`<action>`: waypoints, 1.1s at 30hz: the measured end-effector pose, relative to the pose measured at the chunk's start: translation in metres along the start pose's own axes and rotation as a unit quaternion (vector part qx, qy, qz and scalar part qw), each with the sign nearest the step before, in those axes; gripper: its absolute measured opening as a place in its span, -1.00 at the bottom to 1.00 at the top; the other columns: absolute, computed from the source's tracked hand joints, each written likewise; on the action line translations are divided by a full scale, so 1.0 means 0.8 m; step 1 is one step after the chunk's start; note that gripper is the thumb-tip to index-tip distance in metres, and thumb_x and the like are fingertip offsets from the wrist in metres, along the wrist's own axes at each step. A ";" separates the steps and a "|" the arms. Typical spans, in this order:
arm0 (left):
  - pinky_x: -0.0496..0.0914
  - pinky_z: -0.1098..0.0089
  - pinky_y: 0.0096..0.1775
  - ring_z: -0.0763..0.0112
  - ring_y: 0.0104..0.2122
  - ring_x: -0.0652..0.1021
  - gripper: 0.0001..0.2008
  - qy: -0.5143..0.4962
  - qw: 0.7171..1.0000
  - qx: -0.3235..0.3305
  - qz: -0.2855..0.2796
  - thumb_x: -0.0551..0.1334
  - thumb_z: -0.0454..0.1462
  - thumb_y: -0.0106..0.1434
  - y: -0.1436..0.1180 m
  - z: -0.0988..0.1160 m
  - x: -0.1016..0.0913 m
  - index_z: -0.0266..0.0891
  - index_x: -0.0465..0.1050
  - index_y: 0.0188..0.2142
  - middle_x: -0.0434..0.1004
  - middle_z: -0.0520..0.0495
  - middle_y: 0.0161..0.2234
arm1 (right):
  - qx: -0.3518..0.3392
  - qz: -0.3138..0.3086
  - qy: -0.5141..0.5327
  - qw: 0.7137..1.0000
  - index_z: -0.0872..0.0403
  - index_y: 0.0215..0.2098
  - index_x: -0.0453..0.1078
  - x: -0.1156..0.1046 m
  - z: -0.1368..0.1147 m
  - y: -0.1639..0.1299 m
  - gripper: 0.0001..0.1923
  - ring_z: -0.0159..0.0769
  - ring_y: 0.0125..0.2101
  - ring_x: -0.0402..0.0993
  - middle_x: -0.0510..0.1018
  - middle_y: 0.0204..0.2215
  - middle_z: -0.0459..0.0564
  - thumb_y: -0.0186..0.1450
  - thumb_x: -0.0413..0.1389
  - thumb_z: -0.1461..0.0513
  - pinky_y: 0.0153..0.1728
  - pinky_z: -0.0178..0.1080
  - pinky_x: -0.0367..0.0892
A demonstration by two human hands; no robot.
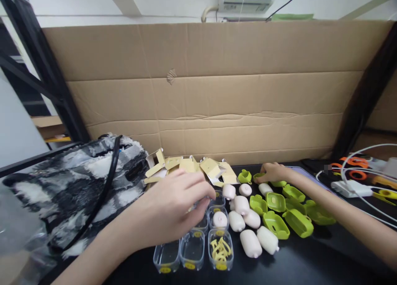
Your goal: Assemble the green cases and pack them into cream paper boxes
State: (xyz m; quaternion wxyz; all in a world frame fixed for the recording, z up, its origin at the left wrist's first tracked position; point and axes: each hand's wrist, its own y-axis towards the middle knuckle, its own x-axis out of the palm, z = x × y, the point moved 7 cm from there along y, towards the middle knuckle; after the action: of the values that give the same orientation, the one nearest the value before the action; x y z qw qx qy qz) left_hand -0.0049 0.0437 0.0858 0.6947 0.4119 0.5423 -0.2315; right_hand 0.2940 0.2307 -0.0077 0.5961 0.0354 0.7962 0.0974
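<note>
1. At the back of the black table (297, 262), the right hand (274, 172) had its fingers partly bent over a green case (257, 176), and the tips seemed to touch it; whether the grip was firm, I could not tell.
2. This case lay near another green case (245, 176), so a light pinch on its rim was probably better than a wide grasp.
3. The right forearm passed above more green cases (277, 225); it was wise to keep it lifted, so that none was pushed.
4. The left hand (176, 204) was half closed over the clear containers (192, 256), thumb and fingers bent towards each other; I could not see whether it held something.
5. Its steady position mattered, in my judgement, because yellow parts (221, 248) in one container and the pale bodies (251, 243) beside could be knocked.
</note>
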 end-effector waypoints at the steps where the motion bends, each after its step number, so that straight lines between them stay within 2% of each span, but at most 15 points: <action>1: 0.31 0.38 -0.25 0.35 -0.34 0.47 -0.86 0.007 1.000 0.000 -0.018 0.15 -0.32 0.31 0.010 0.003 0.005 -0.18 0.50 -0.33 0.45 0.01 -0.40 | 0.007 -0.008 0.014 1.000 0.06 -0.03 0.39 -0.001 0.000 0.000 -0.77 -0.23 -0.17 0.50 0.49 -0.05 0.02 0.37 0.09 0.17 -0.19 -0.10 0.45; 3: 0.29 0.40 -0.26 0.36 -0.33 0.47 -0.85 0.022 0.998 0.006 -0.066 0.18 -0.39 0.29 0.024 0.009 0.024 -0.20 0.50 -0.36 0.47 0.01 -0.38 | 0.014 -0.014 0.047 0.999 0.08 -0.05 0.40 -0.009 -0.002 -0.004 -0.77 -0.23 -0.20 0.51 0.50 -0.08 0.00 0.37 0.10 0.17 -0.21 -0.11 0.46; 6: 0.27 0.40 -0.27 0.38 -0.37 0.47 -0.86 0.039 0.991 0.021 -0.126 0.23 -0.43 0.24 0.032 0.015 0.059 -0.22 0.52 -0.40 0.49 0.04 -0.42 | -0.032 0.018 0.123 0.992 0.12 -0.06 0.36 -0.030 -0.020 -0.027 -0.75 -0.22 -0.20 0.51 0.51 -0.13 0.00 0.34 0.12 0.17 -0.19 -0.09 0.45; 9: 0.24 0.39 -0.29 0.39 -0.39 0.48 -0.89 0.033 0.990 0.029 -0.137 0.27 -0.41 0.20 0.032 0.020 0.084 -0.22 0.55 -0.42 0.49 0.05 -0.46 | -0.107 0.030 0.213 0.971 0.10 -0.06 0.25 -0.043 -0.051 -0.077 -0.64 -0.19 -0.21 0.53 0.53 -0.23 0.01 0.27 0.14 0.09 -0.20 -0.17 0.48; 10: 0.23 0.39 -0.30 0.38 -0.39 0.48 -0.89 0.033 0.990 0.030 -0.137 0.28 -0.41 0.20 0.032 0.021 0.090 -0.22 0.55 -0.43 0.50 0.04 -0.47 | -0.129 0.028 0.237 0.963 0.06 -0.05 0.23 -0.044 -0.062 -0.097 -0.59 -0.17 -0.22 0.54 0.53 -0.21 0.02 0.25 0.13 0.02 -0.22 -0.18 0.50; 12: 0.22 0.37 -0.30 0.37 -0.39 0.48 -0.89 0.039 0.989 0.029 -0.139 0.28 -0.39 0.20 0.032 0.024 0.100 -0.22 0.56 -0.44 0.50 0.04 -0.47 | -0.162 0.032 0.269 0.949 -0.01 -0.02 0.22 -0.044 -0.080 -0.135 -0.55 -0.14 -0.11 0.51 0.51 -0.10 0.03 0.22 0.12 -0.03 -0.14 -0.19 0.48; 16: 0.21 0.33 -0.30 0.34 -0.40 0.48 -0.88 0.059 0.988 0.026 -0.142 0.33 -0.30 0.18 0.034 0.026 0.113 -0.22 0.55 -0.49 0.49 0.03 -0.49 | -0.190 0.039 0.266 0.944 -0.09 0.00 0.24 -0.034 -0.099 -0.188 -0.58 -0.13 -0.10 0.53 0.53 -0.09 -0.01 0.20 0.18 0.11 -0.15 -0.19 0.50; 20: 0.23 0.33 -0.31 0.34 -0.41 0.47 -0.84 0.059 0.991 0.014 -0.123 0.31 -0.30 0.19 0.036 0.026 0.115 -0.22 0.52 -0.53 0.49 0.03 -0.50 | -0.194 0.035 0.271 0.942 -0.10 -0.02 0.27 -0.026 -0.108 -0.207 -0.57 -0.11 -0.07 0.54 0.56 -0.09 -0.05 0.15 0.19 0.23 -0.27 -0.27 0.53; 23: 0.24 0.36 -0.34 0.35 -0.42 0.47 -0.86 0.035 0.993 -0.003 -0.111 0.29 -0.34 0.16 0.038 0.024 0.110 -0.23 0.50 -0.53 0.49 0.03 -0.49 | -0.168 0.037 0.311 0.935 -0.13 -0.04 0.28 -0.023 -0.110 -0.212 -0.55 -0.16 -0.07 0.52 0.56 -0.11 -0.11 0.11 0.17 0.29 -0.19 -0.27 0.49; 25: 0.27 0.39 -0.35 0.38 -0.43 0.48 -0.91 -0.009 0.994 -0.030 -0.107 0.28 -0.39 0.13 0.039 0.019 0.105 -0.24 0.49 -0.50 0.51 0.03 -0.48 | -0.151 0.021 0.345 0.926 -0.13 -0.04 0.29 -0.016 -0.112 -0.216 -0.53 -0.18 -0.08 0.51 0.55 -0.14 -0.13 0.09 0.15 0.32 -0.15 -0.26 0.46; 27: 0.29 0.44 -0.38 0.43 -0.46 0.48 -0.91 -0.094 0.988 -0.080 -0.088 0.24 -0.44 0.11 0.041 0.010 0.096 -0.26 0.47 -0.45 0.50 0.04 -0.49 | -0.143 -0.005 0.380 0.914 -0.12 -0.03 0.28 -0.006 -0.116 -0.220 -0.52 -0.17 -0.07 0.51 0.53 -0.17 -0.11 0.09 0.15 0.33 -0.14 -0.26 0.46; 30: 0.32 0.50 -0.41 0.48 -0.49 0.46 -0.94 -0.248 0.954 -0.166 -0.013 0.22 -0.41 0.14 0.043 -0.009 0.081 -0.26 0.43 -0.44 0.47 0.07 -0.51 | -0.132 -0.027 0.434 0.891 -0.09 -0.02 0.26 0.007 -0.122 -0.227 -0.51 -0.17 -0.06 0.51 0.53 -0.18 -0.07 0.10 0.14 0.34 -0.14 -0.29 0.45; 33: 0.35 0.51 -0.37 0.48 -0.45 0.45 -0.97 -0.367 0.899 -0.220 0.096 0.24 -0.35 0.15 0.042 -0.024 0.069 -0.21 0.41 -0.41 0.42 0.09 -0.49 | -0.132 -0.011 0.461 0.877 -0.12 0.01 0.21 0.012 -0.124 -0.231 -0.47 -0.21 -0.08 0.52 0.53 -0.16 -0.08 0.10 0.14 0.37 -0.16 -0.33 0.45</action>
State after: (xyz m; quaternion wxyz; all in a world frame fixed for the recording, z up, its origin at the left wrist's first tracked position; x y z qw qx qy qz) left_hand 0.0268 0.0850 0.0433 0.9363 0.1844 0.2435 -0.1734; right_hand 0.2073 0.0406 -0.0261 0.1618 -0.1011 0.9609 0.2008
